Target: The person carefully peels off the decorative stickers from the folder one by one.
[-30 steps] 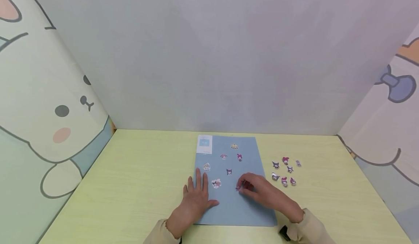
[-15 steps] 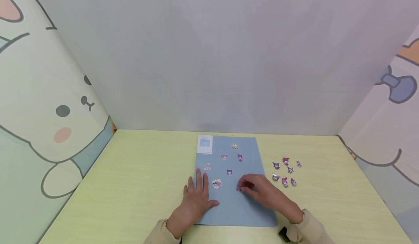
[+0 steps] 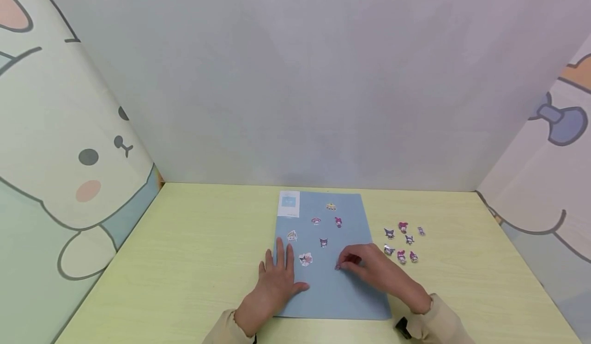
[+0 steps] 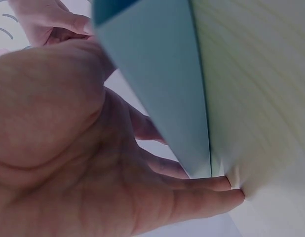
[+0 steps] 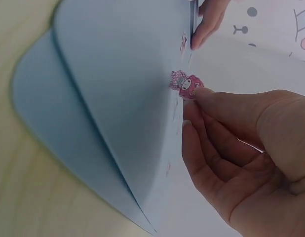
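A blue booklet [image 3: 341, 303] lies on the table, with several small cartoon stickers on its cover, among them a dark-eared one [image 3: 323, 242] and a white-edged one [image 3: 306, 259]. My right hand [image 3: 376, 269] is over the booklet's right half and pinches a pink character sticker [image 5: 187, 85] between thumb and fingertips; the sticker's lower edge is at the cover. In the head view the fingers mostly hide it. My left hand [image 3: 273, 285] rests with spread, straight fingers across the booklet's left edge, the thumb on the cover and outer fingers on the table.
To the right of the booklet, several loose stickers [image 3: 401, 256] lie on the pale yellow table [image 3: 208, 246]. A white label [image 3: 288, 204] is at the cover's top left corner. A grey-white backdrop [image 3: 314, 87] stands behind, with cartoon-printed panels [image 3: 87, 180] at the sides.
My right hand has shifted very slightly to the right over the cover, still pinching the sticker, which shows less now in the head view. My left hand stays in place.
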`<control>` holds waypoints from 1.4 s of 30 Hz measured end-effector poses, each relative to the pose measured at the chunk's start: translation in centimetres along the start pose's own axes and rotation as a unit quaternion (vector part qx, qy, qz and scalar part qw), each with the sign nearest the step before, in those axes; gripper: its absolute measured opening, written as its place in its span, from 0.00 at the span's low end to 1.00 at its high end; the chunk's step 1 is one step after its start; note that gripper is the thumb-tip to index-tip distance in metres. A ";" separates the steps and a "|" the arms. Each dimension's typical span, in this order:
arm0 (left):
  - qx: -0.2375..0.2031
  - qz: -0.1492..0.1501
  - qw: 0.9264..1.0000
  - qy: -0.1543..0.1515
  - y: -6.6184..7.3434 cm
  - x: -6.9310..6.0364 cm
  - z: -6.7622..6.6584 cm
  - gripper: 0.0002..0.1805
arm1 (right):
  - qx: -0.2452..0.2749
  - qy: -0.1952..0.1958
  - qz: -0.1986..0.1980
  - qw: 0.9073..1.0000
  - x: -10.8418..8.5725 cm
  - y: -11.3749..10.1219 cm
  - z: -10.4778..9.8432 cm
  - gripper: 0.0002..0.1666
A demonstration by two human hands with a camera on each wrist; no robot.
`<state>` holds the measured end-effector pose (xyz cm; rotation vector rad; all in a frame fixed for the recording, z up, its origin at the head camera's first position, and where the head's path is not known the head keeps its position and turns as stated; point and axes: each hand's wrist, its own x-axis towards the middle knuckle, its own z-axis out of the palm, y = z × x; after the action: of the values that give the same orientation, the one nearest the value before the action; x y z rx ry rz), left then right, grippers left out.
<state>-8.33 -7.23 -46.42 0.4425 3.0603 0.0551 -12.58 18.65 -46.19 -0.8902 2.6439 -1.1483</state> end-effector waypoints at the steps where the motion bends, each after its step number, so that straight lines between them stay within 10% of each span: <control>1: 0.000 0.000 1.000 0.000 0.0 0.0 0.0 0.52 | 0.002 0.003 -0.002 1.000 0.0 0.0 -0.1 0.08; 33: -0.046 -0.006 0.999 -0.020 0.2 0.2 0.0 0.51 | -0.029 0.040 0.044 0.998 -1.2 2.8 -3.7 0.08; 42: -0.036 -0.005 0.999 -0.019 0.0 0.2 0.1 0.52 | -0.038 0.083 -0.006 0.996 -2.0 3.8 -4.6 0.09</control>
<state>-8.51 -7.12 -46.57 0.4174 3.0110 0.1550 -14.22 24.70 -45.87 -0.8601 2.8359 -1.1817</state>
